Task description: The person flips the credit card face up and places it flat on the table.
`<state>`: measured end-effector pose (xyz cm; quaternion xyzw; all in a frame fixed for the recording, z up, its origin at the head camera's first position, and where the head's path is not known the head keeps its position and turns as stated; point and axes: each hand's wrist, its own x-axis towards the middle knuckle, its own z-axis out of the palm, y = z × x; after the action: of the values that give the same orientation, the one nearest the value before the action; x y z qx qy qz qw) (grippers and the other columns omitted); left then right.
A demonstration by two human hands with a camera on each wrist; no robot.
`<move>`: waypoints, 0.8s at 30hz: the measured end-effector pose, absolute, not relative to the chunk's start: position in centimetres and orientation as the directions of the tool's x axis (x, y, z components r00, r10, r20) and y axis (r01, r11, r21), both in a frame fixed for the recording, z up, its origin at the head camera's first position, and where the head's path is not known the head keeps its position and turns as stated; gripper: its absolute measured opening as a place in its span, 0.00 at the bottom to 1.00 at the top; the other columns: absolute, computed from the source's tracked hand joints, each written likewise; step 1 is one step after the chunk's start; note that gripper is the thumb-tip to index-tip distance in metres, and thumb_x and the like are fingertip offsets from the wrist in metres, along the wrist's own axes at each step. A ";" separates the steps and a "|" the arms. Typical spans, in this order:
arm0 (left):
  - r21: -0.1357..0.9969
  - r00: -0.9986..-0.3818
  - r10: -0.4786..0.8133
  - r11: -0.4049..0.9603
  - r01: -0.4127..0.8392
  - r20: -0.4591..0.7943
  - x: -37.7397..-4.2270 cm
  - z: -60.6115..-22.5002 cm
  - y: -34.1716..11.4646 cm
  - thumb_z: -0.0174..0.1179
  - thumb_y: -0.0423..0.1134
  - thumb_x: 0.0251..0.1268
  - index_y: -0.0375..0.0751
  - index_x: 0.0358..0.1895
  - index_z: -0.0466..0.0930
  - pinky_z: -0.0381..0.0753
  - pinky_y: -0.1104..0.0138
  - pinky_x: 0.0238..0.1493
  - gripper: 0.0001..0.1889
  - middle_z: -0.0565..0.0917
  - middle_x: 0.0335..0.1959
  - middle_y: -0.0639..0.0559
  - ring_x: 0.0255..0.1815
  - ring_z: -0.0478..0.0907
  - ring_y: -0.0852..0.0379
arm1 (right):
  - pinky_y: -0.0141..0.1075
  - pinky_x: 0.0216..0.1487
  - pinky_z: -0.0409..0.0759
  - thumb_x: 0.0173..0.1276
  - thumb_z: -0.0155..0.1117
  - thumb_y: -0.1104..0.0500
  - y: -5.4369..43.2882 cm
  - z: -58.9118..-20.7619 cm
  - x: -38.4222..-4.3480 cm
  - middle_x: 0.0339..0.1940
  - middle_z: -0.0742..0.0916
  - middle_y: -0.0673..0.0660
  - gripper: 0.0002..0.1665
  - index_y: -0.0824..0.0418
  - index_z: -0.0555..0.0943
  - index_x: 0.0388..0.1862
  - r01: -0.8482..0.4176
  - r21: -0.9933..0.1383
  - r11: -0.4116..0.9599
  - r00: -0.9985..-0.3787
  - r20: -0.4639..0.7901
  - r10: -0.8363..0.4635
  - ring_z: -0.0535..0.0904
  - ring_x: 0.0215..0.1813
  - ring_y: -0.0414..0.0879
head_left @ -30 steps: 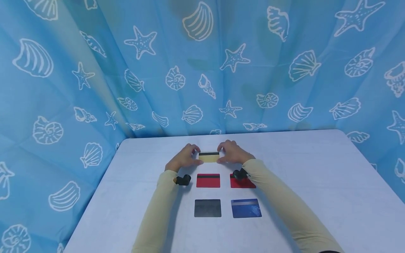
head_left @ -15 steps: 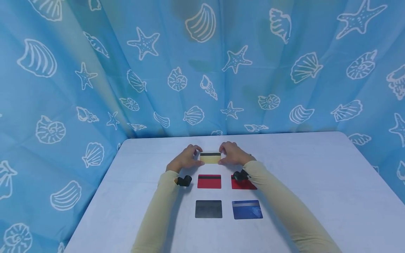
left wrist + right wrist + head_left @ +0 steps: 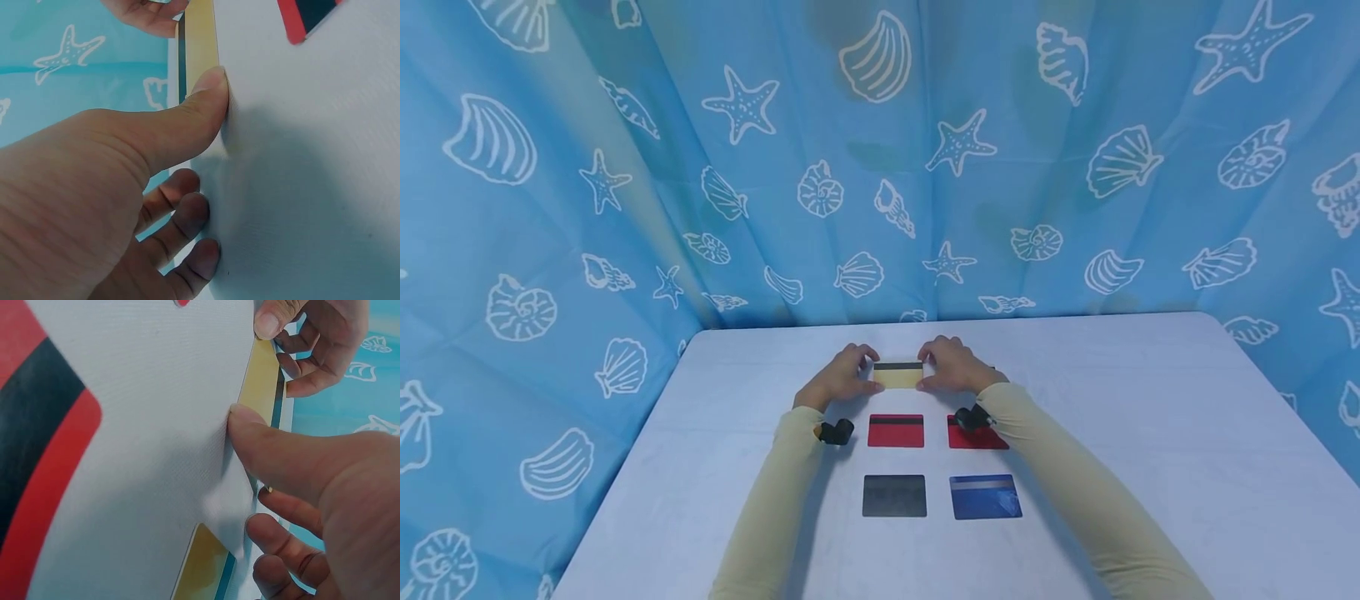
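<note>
A gold magnetic-stripe card [image 3: 898,377] lies near the back of the white table, its dark stripe along the far edge. My left hand [image 3: 841,375] holds its left end, thumb at the near corner and fingers curled toward the far one. At the opposite end my right hand [image 3: 953,367] grips it the same way. In the left wrist view the thumb [image 3: 203,106] presses the card's near edge. The right wrist view shows the right thumb [image 3: 256,431] on that edge too, with a second gold card [image 3: 203,569] lying below the hand, mostly hidden in the head view.
In front of the held card lie two red striped cards [image 3: 896,432], the right one partly covered by my wrist camera [image 3: 973,417]. Nearer are a black card [image 3: 894,497] and a blue card [image 3: 986,497]. A blue shell-print curtain [image 3: 880,167] hangs behind the table [image 3: 1120,400].
</note>
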<state>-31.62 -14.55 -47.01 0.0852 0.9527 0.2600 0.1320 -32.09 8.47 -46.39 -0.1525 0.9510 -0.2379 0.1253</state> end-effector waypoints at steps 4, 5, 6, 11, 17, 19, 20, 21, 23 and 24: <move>0.513 -0.950 0.237 0.852 0.103 -0.205 -31.6 -47.1 -14.7 0.73 0.45 0.64 0.51 0.66 0.73 0.77 0.53 0.71 0.29 0.76 0.62 0.46 0.64 0.74 0.50 | 0.48 0.58 0.75 0.62 0.79 0.50 8.5 -46.5 -32.2 0.54 0.82 0.59 0.32 0.60 0.81 0.61 -0.247 -0.479 0.842 -0.918 -0.162 -0.361 0.73 0.55 0.52; 0.512 -0.949 0.240 0.853 0.105 -0.204 -31.6 -47.1 -14.7 0.73 0.46 0.64 0.50 0.66 0.74 0.77 0.53 0.71 0.29 0.76 0.62 0.46 0.64 0.74 0.50 | 0.48 0.57 0.75 0.61 0.79 0.49 8.6 -46.5 -32.2 0.54 0.82 0.59 0.32 0.60 0.81 0.61 -0.251 -0.478 0.842 -0.917 -0.160 -0.364 0.73 0.55 0.52; 0.509 -0.949 0.241 0.854 0.108 -0.204 -31.6 -47.1 -14.7 0.72 0.46 0.65 0.50 0.67 0.74 0.77 0.53 0.71 0.29 0.76 0.62 0.46 0.64 0.74 0.50 | 0.48 0.57 0.75 0.61 0.80 0.49 8.6 -46.6 -32.3 0.54 0.82 0.59 0.33 0.60 0.81 0.61 -0.254 -0.478 0.841 -0.916 -0.159 -0.367 0.72 0.55 0.52; 0.503 -0.946 0.255 0.855 0.124 -0.201 -31.5 -47.0 -14.8 0.72 0.46 0.66 0.49 0.67 0.74 0.76 0.53 0.71 0.28 0.76 0.62 0.45 0.65 0.74 0.49 | 0.48 0.58 0.76 0.59 0.81 0.48 8.7 -46.9 -32.4 0.55 0.82 0.58 0.34 0.58 0.81 0.62 -0.247 -0.484 0.839 -0.917 -0.162 -0.364 0.72 0.56 0.52; 0.500 -0.944 0.265 0.856 0.135 -0.199 -31.6 -47.0 -14.8 0.72 0.46 0.66 0.48 0.67 0.74 0.76 0.53 0.71 0.28 0.76 0.62 0.44 0.64 0.74 0.49 | 0.48 0.59 0.76 0.59 0.81 0.49 8.8 -47.0 -32.6 0.55 0.81 0.58 0.35 0.59 0.80 0.63 -0.258 -0.491 0.832 -0.915 -0.151 -0.373 0.72 0.57 0.52; 0.499 -0.943 0.266 0.856 0.137 -0.197 -31.6 -47.0 -14.8 0.71 0.46 0.66 0.48 0.67 0.74 0.76 0.53 0.71 0.28 0.76 0.62 0.44 0.63 0.74 0.49 | 0.48 0.59 0.76 0.59 0.80 0.49 8.8 -47.1 -32.6 0.55 0.81 0.58 0.35 0.59 0.79 0.63 -0.265 -0.489 0.831 -0.914 -0.146 -0.378 0.72 0.57 0.52; 0.499 -0.944 0.266 0.856 0.137 -0.196 -31.6 -47.0 -14.8 0.71 0.46 0.66 0.48 0.67 0.74 0.76 0.53 0.71 0.28 0.76 0.62 0.44 0.63 0.74 0.49 | 0.48 0.59 0.76 0.60 0.80 0.49 8.8 -47.1 -32.5 0.55 0.81 0.58 0.35 0.59 0.80 0.63 -0.265 -0.489 0.831 -0.915 -0.145 -0.377 0.72 0.57 0.52; 0.499 -0.944 0.266 0.856 0.138 -0.196 -31.6 -47.0 -14.8 0.71 0.46 0.66 0.48 0.67 0.74 0.76 0.53 0.71 0.28 0.76 0.62 0.44 0.63 0.74 0.49 | 0.48 0.59 0.76 0.60 0.80 0.49 8.8 -47.1 -32.5 0.55 0.81 0.58 0.36 0.59 0.80 0.64 -0.266 -0.488 0.831 -0.915 -0.145 -0.378 0.72 0.57 0.52; 0.500 -0.943 0.266 0.855 0.136 -0.199 -31.6 -47.0 -14.8 0.71 0.47 0.66 0.48 0.67 0.74 0.77 0.53 0.71 0.28 0.76 0.62 0.45 0.63 0.74 0.49 | 0.47 0.59 0.76 0.60 0.80 0.49 8.8 -47.1 -32.5 0.54 0.81 0.58 0.36 0.59 0.80 0.64 -0.267 -0.487 0.832 -0.915 -0.144 -0.377 0.72 0.57 0.51; 0.499 -0.942 0.267 0.856 0.136 -0.201 -31.6 -47.0 -14.8 0.71 0.47 0.66 0.48 0.67 0.74 0.77 0.53 0.71 0.28 0.76 0.62 0.45 0.63 0.74 0.49 | 0.47 0.59 0.76 0.60 0.80 0.49 8.8 -47.1 -32.4 0.54 0.81 0.58 0.36 0.59 0.80 0.64 -0.267 -0.486 0.832 -0.915 -0.142 -0.377 0.73 0.57 0.51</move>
<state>-31.61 -14.82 -47.01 0.1056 0.9541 0.2468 0.1328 -32.40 8.83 -47.08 -0.1694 0.9500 -0.2350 0.1169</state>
